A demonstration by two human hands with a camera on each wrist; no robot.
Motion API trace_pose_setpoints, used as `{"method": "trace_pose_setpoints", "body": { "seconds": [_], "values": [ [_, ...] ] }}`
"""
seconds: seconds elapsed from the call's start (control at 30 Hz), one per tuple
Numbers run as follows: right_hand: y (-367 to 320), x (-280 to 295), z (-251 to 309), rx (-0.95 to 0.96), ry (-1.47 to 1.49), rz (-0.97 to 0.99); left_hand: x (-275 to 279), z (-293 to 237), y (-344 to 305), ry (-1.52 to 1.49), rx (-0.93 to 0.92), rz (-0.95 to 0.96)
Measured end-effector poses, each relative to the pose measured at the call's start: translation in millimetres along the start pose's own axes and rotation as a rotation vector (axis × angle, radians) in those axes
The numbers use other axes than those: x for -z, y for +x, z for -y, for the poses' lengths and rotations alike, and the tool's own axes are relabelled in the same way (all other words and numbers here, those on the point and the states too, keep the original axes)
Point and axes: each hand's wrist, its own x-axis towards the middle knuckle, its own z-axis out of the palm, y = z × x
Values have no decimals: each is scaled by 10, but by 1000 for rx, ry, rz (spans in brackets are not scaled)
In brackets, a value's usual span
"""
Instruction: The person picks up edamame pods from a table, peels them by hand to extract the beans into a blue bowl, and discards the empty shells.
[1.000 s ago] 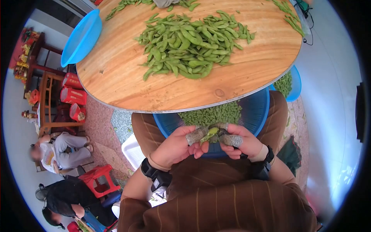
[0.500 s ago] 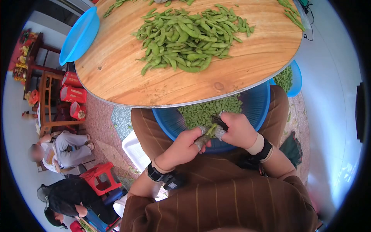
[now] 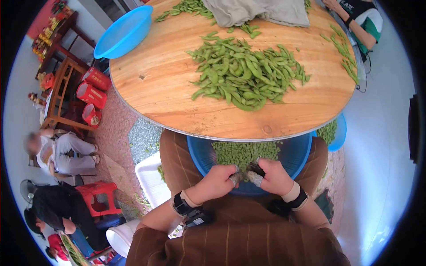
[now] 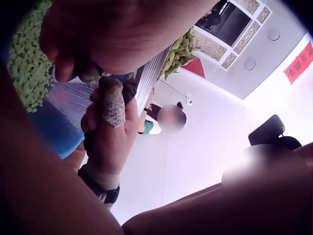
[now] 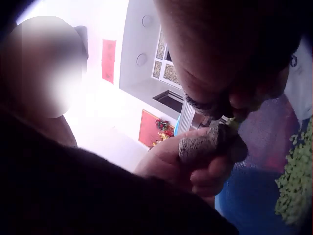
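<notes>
My left hand [image 3: 216,181] and right hand [image 3: 276,178] meet over the near rim of a blue basin [image 3: 195,155], their fingertips almost together. Grey wraps cover some of the fingers. Between the fingertips, the right wrist view shows a bit of green edamame pod [image 5: 234,124], pinched from both sides; most of it is hidden by the fingers. Shelled green beans [image 3: 246,152] lie in the basin, which sits between the person's knees. On the round wooden table [image 3: 164,99] just beyond, a large heap of unopened edamame pods [image 3: 248,73] is spread.
A grey cloth [image 3: 255,11] and more pods lie at the table's far side. An empty light-blue basket [image 3: 124,33] leans at its left edge. Under the right edge stands another blue basin [image 3: 339,133] with green contents. A white tub [image 3: 151,177] is on the floor at left; other people sit nearby.
Both hands have kept close together over the basin, turning knuckles-up, and the pod seen between them a second ago is now mostly covered. The head view has tilted up, showing more cloth and another person.
</notes>
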Motion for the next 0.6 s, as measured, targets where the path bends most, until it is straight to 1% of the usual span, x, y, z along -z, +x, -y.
{"method": "trace_pose_setpoints", "body": {
  "seconds": [0.07,0.1,0.17,0.2,0.27,0.33,0.4,0.43,0.47,0.5,0.57,0.6],
  "values": [
    [-21,-1,-35,-61,289,52,40,-100,-49,-42,-5,120],
    [-48,19,-40,-54,283,58,50,-110,-60,-45,-10,110],
    [-88,83,-31,-375,727,347,59,-129,-71,-17,-186,248],
    [-89,115,2,-370,716,354,76,-174,-74,-20,-193,237],
    [-90,172,59,-388,890,420,126,-273,-69,-42,-138,408],
    [-138,135,-31,-390,852,413,100,-194,-42,-40,-184,371],
    [-169,84,-95,-308,556,280,63,-126,-16,-35,-230,337],
    [-154,73,-75,-304,550,280,41,-109,-7,165,-256,294],
    [-130,41,-35,-188,344,202,15,-87,-3,366,-278,251],
    [-111,17,-7,-69,139,120,-16,-43,6,371,-284,248],
    [-99,-30,-21,-68,75,123,-65,39,29,410,-196,250],
    [-91,-56,-42,-72,17,132,-68,49,33,417,-201,251]
  ]
}}
